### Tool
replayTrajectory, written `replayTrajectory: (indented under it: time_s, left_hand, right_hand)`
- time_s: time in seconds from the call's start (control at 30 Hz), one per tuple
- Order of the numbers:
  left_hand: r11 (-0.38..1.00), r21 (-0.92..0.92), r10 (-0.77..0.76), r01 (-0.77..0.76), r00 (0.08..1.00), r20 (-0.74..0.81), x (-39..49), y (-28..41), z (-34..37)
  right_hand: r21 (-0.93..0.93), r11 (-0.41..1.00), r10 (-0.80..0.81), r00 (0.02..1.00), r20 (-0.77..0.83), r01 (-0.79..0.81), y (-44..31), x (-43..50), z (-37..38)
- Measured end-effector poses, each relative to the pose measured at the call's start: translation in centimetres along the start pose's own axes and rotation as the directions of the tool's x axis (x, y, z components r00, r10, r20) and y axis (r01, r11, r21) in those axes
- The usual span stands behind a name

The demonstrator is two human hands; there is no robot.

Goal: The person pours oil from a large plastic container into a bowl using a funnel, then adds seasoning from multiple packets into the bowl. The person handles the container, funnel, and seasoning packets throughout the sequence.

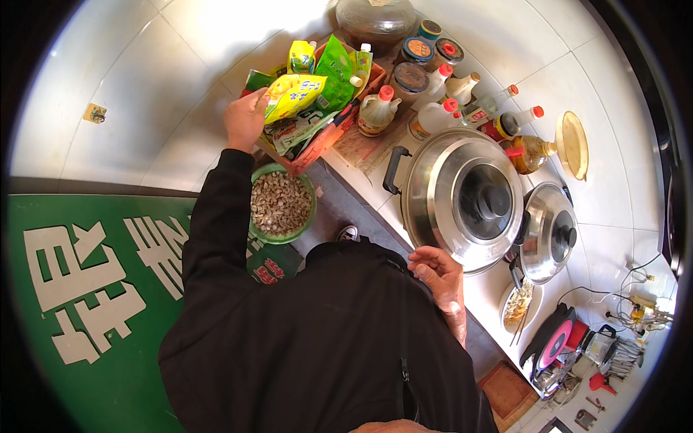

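My left hand (pixel 244 120) pinches the left end of a yellow seasoning packet (pixel 296 96) that bears writing. The packet is over an orange basket (pixel 316 147) filled with pouches. Among them stand a green pouch (pixel 334 76) and a capped spout pouch (pixel 361 64). My right hand (pixel 439 275) holds nothing; its fingers are loosely bent and apart. It is beside the counter edge, close to a large steel pot with a domed lid (pixel 433 200).
Below the basket sits a green basin (pixel 313 216) of small pale pieces. Sauce bottles (pixel 377 115) and lidded jars (pixel 410 78) crowd the counter. Farther right are a second lidded pan (pixel 536 233), a bowl of food with chopsticks (pixel 533 314) and an oil bottle (pixel 528 155).
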State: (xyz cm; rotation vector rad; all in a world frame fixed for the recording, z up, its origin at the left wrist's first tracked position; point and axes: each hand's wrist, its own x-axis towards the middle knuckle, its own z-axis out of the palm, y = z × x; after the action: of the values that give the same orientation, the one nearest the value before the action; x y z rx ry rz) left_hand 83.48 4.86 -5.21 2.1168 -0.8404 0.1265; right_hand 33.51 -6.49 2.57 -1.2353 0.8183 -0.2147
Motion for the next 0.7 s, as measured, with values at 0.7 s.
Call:
replayTrajectory:
  time_s: [0.7]
  left_hand:
    - [0.997, 0.071, 0.014, -0.027, 0.983, 0.185, -2.7, 0.1, 0.5]
  right_hand:
    - [-0.172, 0.985, 0.04, 0.995, 0.096, -0.023, -2.2, 2.6, 1.6]
